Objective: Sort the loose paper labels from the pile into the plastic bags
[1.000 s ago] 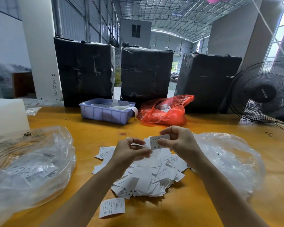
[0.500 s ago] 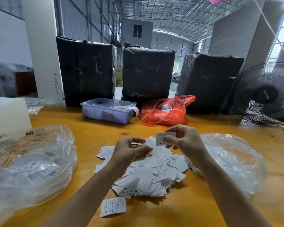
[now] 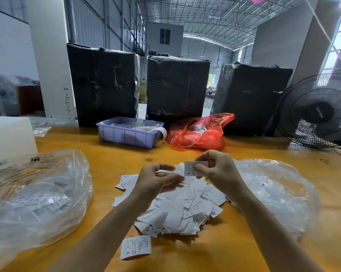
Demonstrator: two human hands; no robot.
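Note:
A pile of white paper labels (image 3: 177, 213) lies on the yellow table between my forearms. My right hand (image 3: 218, 169) pinches one label (image 3: 190, 169) marked S and holds it above the pile's far edge. My left hand (image 3: 156, 179) hovers over the pile with its fingers curled; whether it holds a label is hard to tell. One loose label (image 3: 136, 247) marked S lies apart, nearer to me. A clear plastic bag (image 3: 34, 199) with labels inside sits at the left, and another clear bag (image 3: 279, 193) at the right.
A lilac plastic tray (image 3: 126, 134) and a red plastic bag (image 3: 201, 132) sit at the table's far side before three black-wrapped boxes (image 3: 177, 87). A black fan (image 3: 315, 110) stands at the far right. A white block (image 3: 10, 136) is at the left edge.
My right hand has lifted the label slightly up and to the right, away from the left hand. The left hand stays over the pile.

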